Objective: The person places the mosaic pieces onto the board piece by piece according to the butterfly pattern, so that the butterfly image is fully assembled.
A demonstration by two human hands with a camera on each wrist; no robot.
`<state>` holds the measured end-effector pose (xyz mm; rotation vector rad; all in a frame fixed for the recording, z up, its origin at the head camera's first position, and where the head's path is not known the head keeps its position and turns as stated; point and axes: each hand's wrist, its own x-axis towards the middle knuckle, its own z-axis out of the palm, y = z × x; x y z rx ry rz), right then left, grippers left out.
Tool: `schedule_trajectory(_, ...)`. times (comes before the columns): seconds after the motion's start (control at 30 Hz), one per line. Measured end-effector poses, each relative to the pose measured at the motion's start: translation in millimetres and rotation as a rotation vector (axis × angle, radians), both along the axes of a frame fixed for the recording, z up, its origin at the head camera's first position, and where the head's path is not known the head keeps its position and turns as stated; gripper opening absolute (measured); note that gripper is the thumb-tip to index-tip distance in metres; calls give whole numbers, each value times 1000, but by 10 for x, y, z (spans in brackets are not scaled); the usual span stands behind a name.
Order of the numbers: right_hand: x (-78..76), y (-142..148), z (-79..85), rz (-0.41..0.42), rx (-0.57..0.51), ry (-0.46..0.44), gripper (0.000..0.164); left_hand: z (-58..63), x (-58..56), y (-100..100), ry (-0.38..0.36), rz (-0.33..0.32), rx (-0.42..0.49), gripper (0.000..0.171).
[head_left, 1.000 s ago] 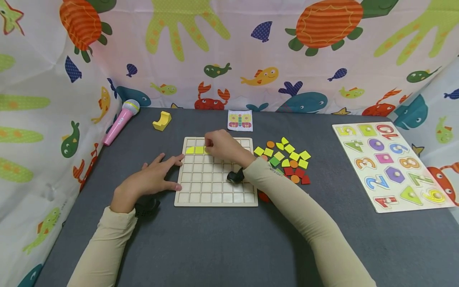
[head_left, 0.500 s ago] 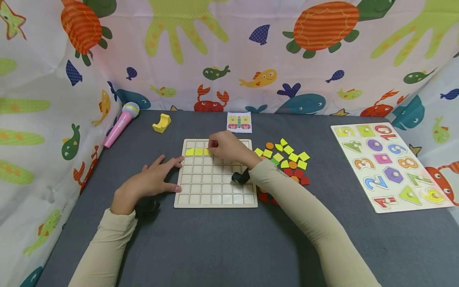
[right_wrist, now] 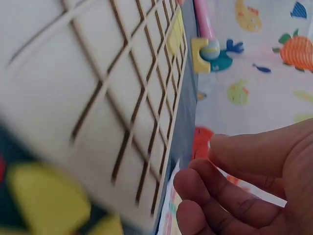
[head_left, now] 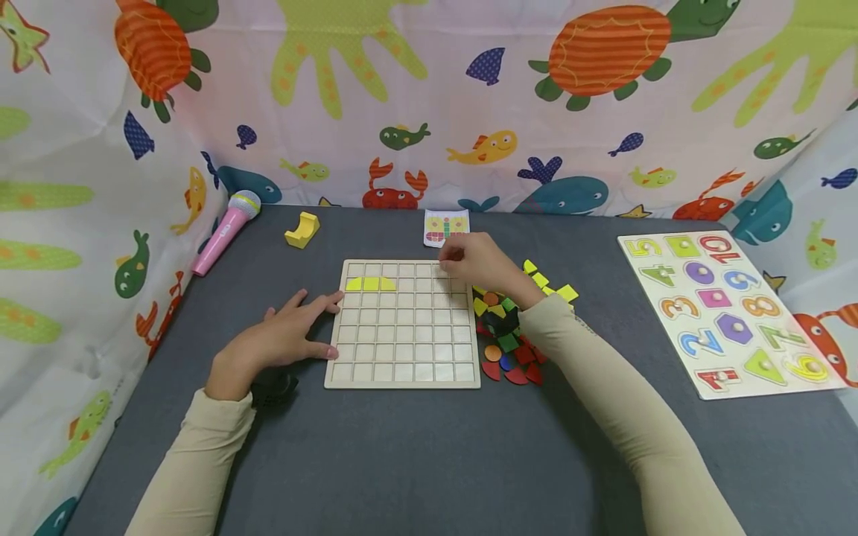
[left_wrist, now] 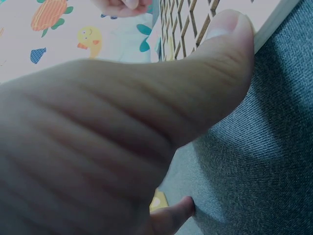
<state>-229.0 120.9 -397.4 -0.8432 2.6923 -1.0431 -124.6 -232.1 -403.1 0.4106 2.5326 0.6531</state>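
A pale wooden grid board (head_left: 395, 335) lies on the grey cloth. Three yellow tiles (head_left: 371, 284) sit side by side in its second row, at the left. My left hand (head_left: 284, 335) rests with spread fingers against the board's left edge, its thumb (left_wrist: 222, 58) on the rim in the left wrist view. Above the board's upper right corner is my right hand (head_left: 482, 260), fingers loosely bent and nothing showing between them in the right wrist view. Beneath that wrist, loose coloured tiles (head_left: 516, 375) lie partly hidden beside the board.
Behind the board lies a small pattern card (head_left: 436, 225), partly covered by the right hand. A pink toy microphone (head_left: 224, 234) and a yellow block (head_left: 303, 230) are at the back left. At the right lies a number puzzle board (head_left: 731, 313). A printed curtain (head_left: 322, 45) encloses the table.
My right hand has left the yellow tiles and moved right, off the row, uncovering the third tile. My left hand stays on the board's edge.
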Motion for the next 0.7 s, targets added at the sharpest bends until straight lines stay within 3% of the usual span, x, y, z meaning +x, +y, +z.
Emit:
schedule_trajectory(0.37,-36,577,2,-78,84,-83,26,-21,-14,-2,-1,0,-9,102)
schedule_trajectory(0.7,-73,862,-78,-124,146,-128,25,-20,-12,2,13,-4,-26,101)
